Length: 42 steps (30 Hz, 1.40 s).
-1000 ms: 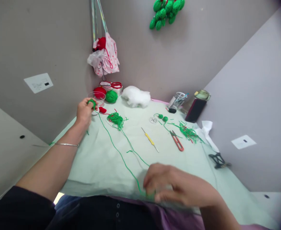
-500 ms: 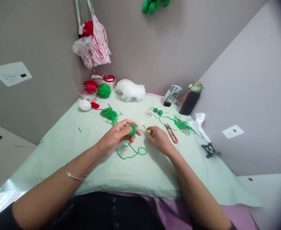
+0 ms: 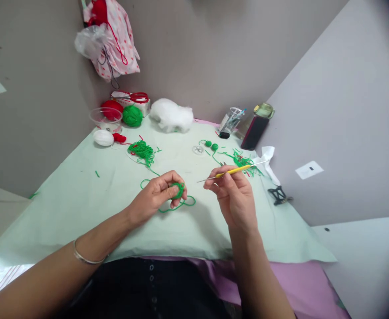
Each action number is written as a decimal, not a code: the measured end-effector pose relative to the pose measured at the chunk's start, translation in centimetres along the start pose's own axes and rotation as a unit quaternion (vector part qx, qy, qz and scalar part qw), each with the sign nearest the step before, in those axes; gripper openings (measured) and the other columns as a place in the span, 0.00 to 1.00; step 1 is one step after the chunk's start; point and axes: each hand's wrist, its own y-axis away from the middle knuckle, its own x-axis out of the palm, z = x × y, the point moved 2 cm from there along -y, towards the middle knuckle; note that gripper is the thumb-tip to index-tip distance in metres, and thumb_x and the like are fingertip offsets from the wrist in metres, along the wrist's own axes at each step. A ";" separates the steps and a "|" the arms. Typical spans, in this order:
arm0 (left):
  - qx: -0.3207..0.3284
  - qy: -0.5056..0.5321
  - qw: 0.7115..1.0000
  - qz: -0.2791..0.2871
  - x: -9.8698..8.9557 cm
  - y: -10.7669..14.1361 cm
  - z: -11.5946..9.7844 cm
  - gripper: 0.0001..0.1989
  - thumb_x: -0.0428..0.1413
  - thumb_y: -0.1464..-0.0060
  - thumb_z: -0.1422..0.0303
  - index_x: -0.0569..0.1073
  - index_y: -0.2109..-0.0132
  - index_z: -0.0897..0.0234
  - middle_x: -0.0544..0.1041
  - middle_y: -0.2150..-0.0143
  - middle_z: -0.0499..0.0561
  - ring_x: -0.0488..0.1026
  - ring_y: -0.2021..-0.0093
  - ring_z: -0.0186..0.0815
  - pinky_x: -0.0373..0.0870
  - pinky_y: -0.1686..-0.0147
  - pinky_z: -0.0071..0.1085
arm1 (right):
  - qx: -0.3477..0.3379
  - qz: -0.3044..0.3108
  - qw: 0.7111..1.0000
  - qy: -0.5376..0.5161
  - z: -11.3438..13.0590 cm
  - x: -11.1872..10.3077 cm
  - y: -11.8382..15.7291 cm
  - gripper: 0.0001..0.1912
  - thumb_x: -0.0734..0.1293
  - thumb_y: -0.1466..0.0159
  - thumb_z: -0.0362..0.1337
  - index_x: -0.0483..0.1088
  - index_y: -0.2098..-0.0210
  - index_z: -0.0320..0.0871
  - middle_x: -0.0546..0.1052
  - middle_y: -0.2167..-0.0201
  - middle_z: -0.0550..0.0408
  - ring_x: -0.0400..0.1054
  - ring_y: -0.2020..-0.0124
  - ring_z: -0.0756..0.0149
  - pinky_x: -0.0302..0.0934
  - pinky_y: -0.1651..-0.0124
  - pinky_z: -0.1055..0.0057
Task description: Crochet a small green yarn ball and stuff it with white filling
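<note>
Between the thumb and fingers of my left hand (image 3: 159, 192) is a small round green crochet piece (image 3: 179, 190). Green yarn (image 3: 190, 200) loops on the cloth under that hand and leads back to a loose heap of green yarn (image 3: 141, 152). My right hand (image 3: 236, 195) grips a crochet hook (image 3: 236, 171) with a yellow handle. Its thin metal tip points left toward the crochet piece, a short gap away. Behind my right hand, the scissors are nearly hidden; only their blade tips (image 3: 223, 164) show.
Two small green balls (image 3: 214, 146) and a clear disc (image 3: 198, 150) lie ahead. Green yarn scraps (image 3: 244, 163) are at right, near a dark bottle (image 3: 256, 128) and a clear cup (image 3: 232, 120). White stuffing (image 3: 171, 115), a green yarn ball (image 3: 132, 115) and a plastic tub (image 3: 106, 119) stand at back left.
My right hand has lifted and turned upward, bringing the crochet hook to nearly level with its tip to the left. My left hand still holds the crochet piece. The whole view has shifted.
</note>
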 end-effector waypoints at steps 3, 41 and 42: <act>0.000 -0.017 1.000 0.003 0.2 0.2 0.0 0.12 0.61 0.40 0.59 0.71 0.62 0.62 0.77 0.67 0.49 0.68 0.73 0.31 0.65 0.69 0.30 | -0.002 0.007 1.000 0.014 -0.2 0.4 0.2 0.11 0.73 0.36 0.47 0.73 0.63 0.47 0.78 0.65 0.58 0.76 0.69 0.70 0.76 0.60 0.67; -0.109 0.235 0.965 0.029 2.4 0.4 1.9 0.17 0.70 0.49 0.59 0.75 0.60 0.64 0.77 0.70 0.47 0.75 0.74 0.30 0.68 0.72 0.26 | -0.091 0.103 0.978 0.157 -2.0 1.6 3.6 0.10 0.69 0.31 0.39 0.82 0.53 0.55 0.80 0.52 0.51 0.74 0.48 0.59 0.71 0.47 0.60; -0.108 0.243 0.964 0.018 2.6 0.4 2.0 0.17 0.71 0.49 0.60 0.75 0.61 0.65 0.77 0.69 0.47 0.74 0.73 0.30 0.69 0.70 0.26 | -0.094 0.102 0.976 0.169 -2.0 1.6 3.8 0.11 0.69 0.31 0.39 0.82 0.52 0.55 0.80 0.51 0.50 0.75 0.49 0.59 0.72 0.48 0.60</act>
